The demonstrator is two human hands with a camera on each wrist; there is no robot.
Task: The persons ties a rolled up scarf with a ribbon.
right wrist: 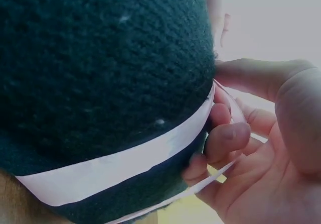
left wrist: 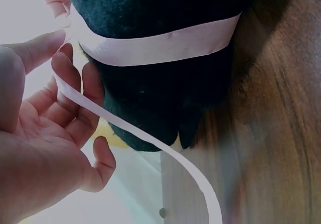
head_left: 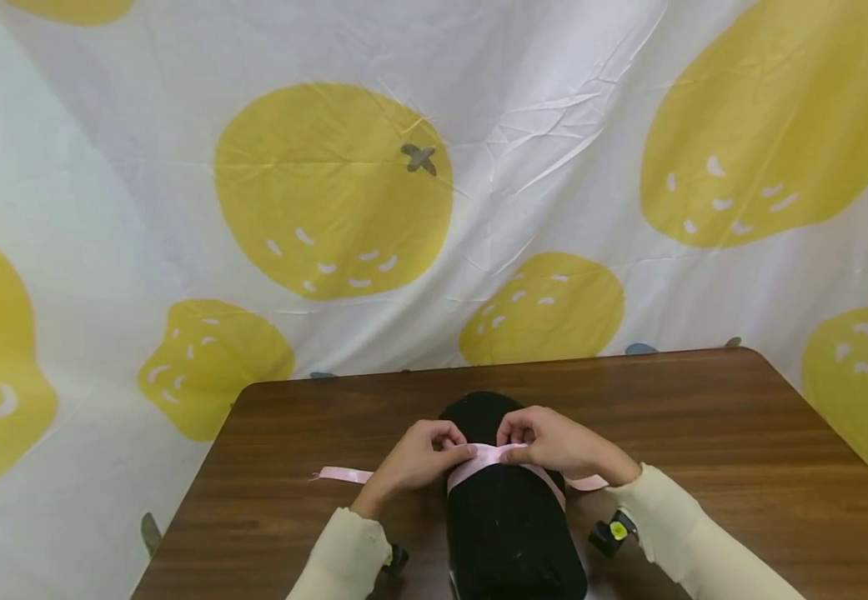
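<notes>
A long, rounded bundle with a dark fuzzy surface [head_left: 509, 533] lies on the table, with a pink ribbon [head_left: 467, 474] running around it. On top of the bundle, my left hand [head_left: 420, 454] pinches the ribbon between thumb and fingers. Facing it, my right hand [head_left: 554, 442] pinches the ribbon a short way to the right. Between the two thumbs the ribbon looks gathered. One loose ribbon tail [left wrist: 145, 136] trails past the left fingers down to the table. In the right wrist view, another length of ribbon [right wrist: 200, 185] passes through the curled fingers.
The brown wooden table [head_left: 276, 517] reaches back to a hanging white cloth [head_left: 524, 158] printed with yellow fruit. A small black device [head_left: 610, 535] is worn at the right wrist, and another black device [head_left: 398, 559] shows by the left sleeve.
</notes>
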